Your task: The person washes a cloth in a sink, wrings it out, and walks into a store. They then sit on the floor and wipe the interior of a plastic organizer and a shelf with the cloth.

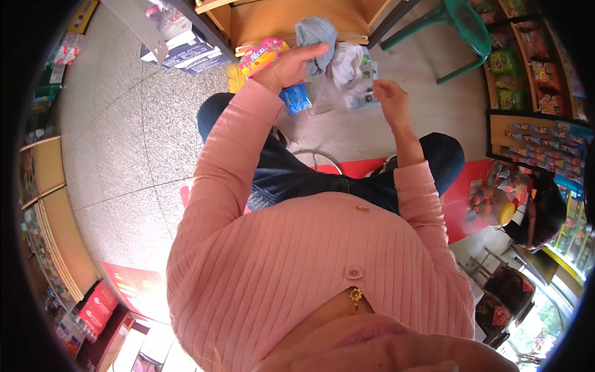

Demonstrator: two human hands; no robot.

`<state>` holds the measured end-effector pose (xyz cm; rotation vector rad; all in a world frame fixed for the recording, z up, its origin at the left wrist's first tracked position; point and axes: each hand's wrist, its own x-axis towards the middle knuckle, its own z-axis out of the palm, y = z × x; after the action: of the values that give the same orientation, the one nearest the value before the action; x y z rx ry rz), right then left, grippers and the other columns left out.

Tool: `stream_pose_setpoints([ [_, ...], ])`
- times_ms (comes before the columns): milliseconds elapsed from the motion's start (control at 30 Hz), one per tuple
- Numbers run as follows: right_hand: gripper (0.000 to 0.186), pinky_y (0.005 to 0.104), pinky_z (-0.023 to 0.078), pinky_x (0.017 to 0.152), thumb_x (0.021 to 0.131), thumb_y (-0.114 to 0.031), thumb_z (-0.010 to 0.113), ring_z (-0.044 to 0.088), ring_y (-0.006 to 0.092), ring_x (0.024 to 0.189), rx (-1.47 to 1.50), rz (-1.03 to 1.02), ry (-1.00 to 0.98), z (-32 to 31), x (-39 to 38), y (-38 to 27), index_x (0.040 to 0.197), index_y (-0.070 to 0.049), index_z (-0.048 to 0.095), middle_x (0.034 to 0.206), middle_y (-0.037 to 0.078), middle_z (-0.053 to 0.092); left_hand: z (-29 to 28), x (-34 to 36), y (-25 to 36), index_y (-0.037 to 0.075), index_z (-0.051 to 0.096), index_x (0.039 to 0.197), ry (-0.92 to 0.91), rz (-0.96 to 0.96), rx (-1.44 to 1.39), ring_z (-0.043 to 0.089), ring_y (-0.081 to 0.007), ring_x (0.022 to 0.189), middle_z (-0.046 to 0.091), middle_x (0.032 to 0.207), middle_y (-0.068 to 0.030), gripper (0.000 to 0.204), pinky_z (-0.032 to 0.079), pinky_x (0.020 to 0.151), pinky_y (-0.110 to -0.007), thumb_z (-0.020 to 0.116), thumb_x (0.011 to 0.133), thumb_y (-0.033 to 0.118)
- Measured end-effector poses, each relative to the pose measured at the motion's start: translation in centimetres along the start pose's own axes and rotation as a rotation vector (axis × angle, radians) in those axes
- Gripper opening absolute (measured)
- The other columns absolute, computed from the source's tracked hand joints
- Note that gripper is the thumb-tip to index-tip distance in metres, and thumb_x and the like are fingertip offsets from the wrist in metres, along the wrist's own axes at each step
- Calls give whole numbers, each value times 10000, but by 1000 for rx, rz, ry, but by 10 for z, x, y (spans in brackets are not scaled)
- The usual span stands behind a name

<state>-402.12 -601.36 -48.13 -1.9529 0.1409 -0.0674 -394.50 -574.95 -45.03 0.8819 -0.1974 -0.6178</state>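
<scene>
Before the far wooden shelf (266, 23), the left hand (287, 68), left of the right hand (395, 105), whose grip I cannot tell, clamps the grey cloth (315, 32), so handling it seems the step, the next move probably calling for a steady pinch.

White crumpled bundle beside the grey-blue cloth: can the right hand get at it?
Probably yes: the right hand is close to the bundle, with clear packaging nearby but nothing plainly blocking; the left hand, holding the grey-blue cloth, is on the other side.
</scene>
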Motion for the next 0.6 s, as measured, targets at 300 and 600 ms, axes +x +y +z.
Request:
stream_pose_setpoints([
  [300, 395, 258, 489, 798, 764, -169, 758, 601, 151, 913, -230, -314, -106, 35, 0, -135, 1111, -31, 629, 998, 68, 649, 18, -13, 16, 22, 536, 1249, -171, -207, 803, 562, -134, 1014, 613, 1133, -54, 626, 435, 887, -266, 755, 722, 278],
  [600, 410, 311, 443, 906, 798, -19, 620, 572, 180, 1045, 359, -149, -276, 28, 24, -108, 1201, 13, 556, 1131, 90, 617, 20, -31, 28, 19, 471, 1331, -83, -36, 766, 568, -160, 1030, 607, 1199, -106, 777, 434, 904, -286, 771, 700, 359],
])
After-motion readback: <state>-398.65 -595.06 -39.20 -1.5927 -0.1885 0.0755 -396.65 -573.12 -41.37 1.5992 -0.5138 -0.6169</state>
